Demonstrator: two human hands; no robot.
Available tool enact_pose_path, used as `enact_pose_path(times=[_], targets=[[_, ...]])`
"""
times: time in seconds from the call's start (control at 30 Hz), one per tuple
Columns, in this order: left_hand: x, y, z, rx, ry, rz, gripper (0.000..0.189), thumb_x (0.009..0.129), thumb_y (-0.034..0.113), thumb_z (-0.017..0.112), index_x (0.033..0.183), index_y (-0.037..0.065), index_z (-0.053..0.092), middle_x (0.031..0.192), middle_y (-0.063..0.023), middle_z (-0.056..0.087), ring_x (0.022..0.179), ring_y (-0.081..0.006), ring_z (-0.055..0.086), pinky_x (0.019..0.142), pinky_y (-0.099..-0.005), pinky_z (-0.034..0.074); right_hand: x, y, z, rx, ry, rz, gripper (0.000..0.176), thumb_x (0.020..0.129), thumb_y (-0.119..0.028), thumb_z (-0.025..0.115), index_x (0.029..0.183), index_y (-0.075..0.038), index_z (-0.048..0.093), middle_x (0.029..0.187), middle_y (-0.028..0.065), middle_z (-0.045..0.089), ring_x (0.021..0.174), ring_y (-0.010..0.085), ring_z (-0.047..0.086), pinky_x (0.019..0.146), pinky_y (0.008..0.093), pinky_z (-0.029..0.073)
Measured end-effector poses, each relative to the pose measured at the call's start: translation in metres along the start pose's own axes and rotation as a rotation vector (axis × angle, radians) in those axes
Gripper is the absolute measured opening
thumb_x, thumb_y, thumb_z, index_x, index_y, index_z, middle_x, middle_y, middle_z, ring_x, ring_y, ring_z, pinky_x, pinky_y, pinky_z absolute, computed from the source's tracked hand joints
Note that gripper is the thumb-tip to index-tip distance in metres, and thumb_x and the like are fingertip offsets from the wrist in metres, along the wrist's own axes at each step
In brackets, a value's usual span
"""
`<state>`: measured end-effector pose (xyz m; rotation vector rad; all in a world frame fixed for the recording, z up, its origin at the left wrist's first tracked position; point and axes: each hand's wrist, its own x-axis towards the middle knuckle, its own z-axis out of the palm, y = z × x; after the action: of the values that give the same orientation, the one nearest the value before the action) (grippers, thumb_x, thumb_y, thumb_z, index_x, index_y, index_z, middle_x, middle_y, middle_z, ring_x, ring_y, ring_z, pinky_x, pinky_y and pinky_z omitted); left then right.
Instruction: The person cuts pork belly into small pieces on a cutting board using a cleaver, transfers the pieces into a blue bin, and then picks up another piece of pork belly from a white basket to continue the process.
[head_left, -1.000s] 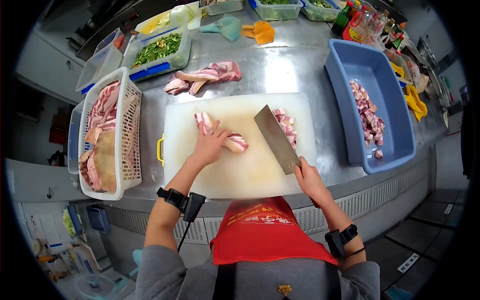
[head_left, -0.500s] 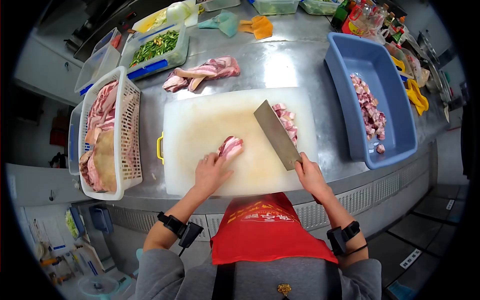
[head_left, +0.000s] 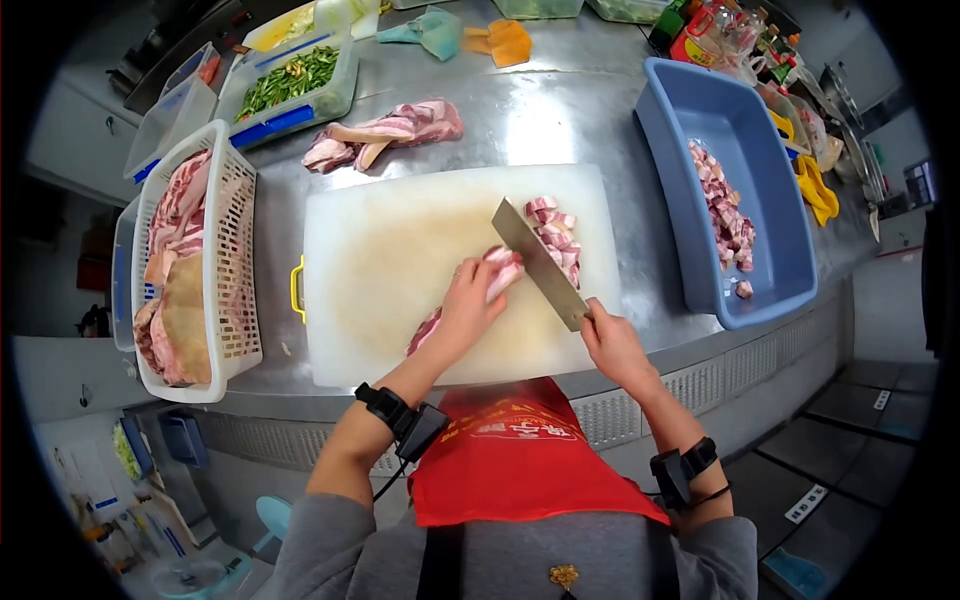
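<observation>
My left hand is closed around a strip of pork belly on the white cutting board. The strip's end lies close to the blade of a cleaver. My right hand grips the cleaver by its handle, at the board's right part. Beyond the blade sits a small pile of diced pork. More pork shows beside my left wrist, partly hidden by it.
A blue tub with diced pork stands to the right. At left is a white basket of pork slabs. Behind the board lie a pork piece, a container of cut green vegetables and an orange cloth. Bottles stand at the back right.
My left hand has moved right and away from me, bringing the pork strip up to the cleaver. The view has shifted slightly; the cleaver is still beside the diced pork.
</observation>
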<state>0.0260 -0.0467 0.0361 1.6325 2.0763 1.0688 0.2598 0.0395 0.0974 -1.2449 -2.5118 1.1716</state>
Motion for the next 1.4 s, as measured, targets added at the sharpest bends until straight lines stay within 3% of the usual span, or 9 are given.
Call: enact_pose_path(times=[0.07, 0.17, 0.27, 0.37, 0.47, 0.57, 0.87, 1.1, 1.4], targets=[[-0.005, -0.012, 0.006, 0.221, -0.061, 0.078, 0.046, 0.071, 0.010, 0.071, 0.114, 0.005, 0.055, 0.115, -0.0156, 0.053, 0.105, -0.0369, 0.054, 0.088, -0.0435, 0.047, 0.001, -0.005, 0.000, -0.067, 0.032, -0.032, 0.014, 0.093, -0.010, 0.051, 0.103, -0.002, 0.047, 0.075, 0.0248, 0.062, 0.071, 0.0467, 0.059, 0.061, 0.0537, 0.045], [-0.012, -0.003, -0.004, 0.169, -0.006, -0.004, 0.051, 0.070, 0.014, 0.075, 0.118, 0.007, 0.056, 0.120, -0.0151, 0.051, 0.110, -0.0364, 0.050, 0.090, -0.0447, 0.045, 0.002, -0.001, 0.003, -0.106, 0.065, -0.034, 0.016, 0.092, -0.010, 0.052, 0.105, -0.003, 0.048, 0.076, 0.0236, 0.063, 0.071, 0.0456, 0.060, 0.061, 0.0537, 0.047], [-0.026, -0.036, 0.003, 0.171, -0.160, 0.085, 0.048, 0.071, 0.016, 0.077, 0.115, 0.007, 0.060, 0.123, -0.0159, 0.050, 0.112, -0.0364, 0.049, 0.091, -0.0452, 0.045, 0.010, 0.001, 0.000, -0.133, 0.102, -0.025, 0.016, 0.092, -0.010, 0.052, 0.106, -0.003, 0.048, 0.076, 0.0232, 0.063, 0.070, 0.0448, 0.061, 0.061, 0.0535, 0.047], [-0.017, -0.017, -0.009, 0.141, -0.082, 0.122, 0.039, 0.073, 0.016, 0.074, 0.109, 0.007, 0.062, 0.125, -0.0145, 0.049, 0.110, -0.0337, 0.050, 0.090, -0.0447, 0.044, 0.013, -0.006, -0.006, -0.129, 0.075, -0.019, 0.016, 0.092, -0.011, 0.052, 0.106, -0.003, 0.048, 0.075, 0.0232, 0.063, 0.069, 0.0441, 0.061, 0.061, 0.0531, 0.047], [0.002, -0.001, -0.004, 0.062, 0.095, 0.187, 0.034, 0.073, 0.011, 0.074, 0.105, 0.006, 0.064, 0.120, -0.0127, 0.053, 0.107, -0.0325, 0.053, 0.089, -0.0438, 0.046, 0.008, -0.008, -0.002, -0.158, 0.054, -0.083, 0.017, 0.092, -0.011, 0.052, 0.107, -0.003, 0.049, 0.073, 0.0230, 0.062, 0.068, 0.0436, 0.061, 0.060, 0.0527, 0.047], [0.004, -0.024, 0.015, 0.050, -0.019, 0.205, 0.030, 0.075, 0.009, 0.074, 0.102, 0.005, 0.064, 0.115, -0.0140, 0.056, 0.104, -0.0346, 0.055, 0.087, -0.0423, 0.049, 0.002, -0.009, 0.005, -0.161, 0.056, -0.124, 0.018, 0.092, -0.011, 0.051, 0.110, -0.005, 0.049, 0.073, 0.0223, 0.062, 0.067, 0.0433, 0.061, 0.060, 0.0526, 0.048], [0.002, -0.022, 0.020, 0.009, 0.016, 0.101, 0.024, 0.076, 0.007, 0.073, 0.098, 0.004, 0.064, 0.108, -0.0134, 0.058, 0.098, -0.0334, 0.057, 0.083, -0.0411, 0.050, -0.016, -0.039, -0.025, -0.227, -0.056, -0.080, 0.023, 0.092, -0.012, 0.051, 0.114, -0.007, 0.048, 0.078, 0.0206, 0.063, 0.067, 0.0431, 0.061, 0.060, 0.0519, 0.049], [0.005, -0.024, 0.021, 0.003, 0.030, 0.131, 0.022, 0.075, 0.006, 0.073, 0.096, 0.004, 0.065, 0.101, -0.0125, 0.060, 0.095, -0.0338, 0.058, 0.080, -0.0412, 0.050, -0.007, -0.051, -0.024, -0.355, -0.168, -0.035, 0.022, 0.089, -0.010, 0.051, 0.110, -0.004, 0.047, 0.077, 0.0212, 0.063, 0.065, 0.0418, 0.063, 0.060, 0.0514, 0.052], [0.001, -0.023, 0.020, 0.002, 0.003, 0.123, 0.025, 0.075, 0.005, 0.073, 0.098, 0.002, 0.064, 0.102, -0.0135, 0.060, 0.096, -0.0344, 0.058, 0.081, -0.0416, 0.050, 0.069, -0.043, 0.035, -0.276, -0.027, -0.196, 0.022, 0.088, -0.010, 0.050, 0.109, -0.005, 0.048, 0.078, 0.0215, 0.062, 0.067, 0.0415, 0.064, 0.060, 0.0506, 0.052]])
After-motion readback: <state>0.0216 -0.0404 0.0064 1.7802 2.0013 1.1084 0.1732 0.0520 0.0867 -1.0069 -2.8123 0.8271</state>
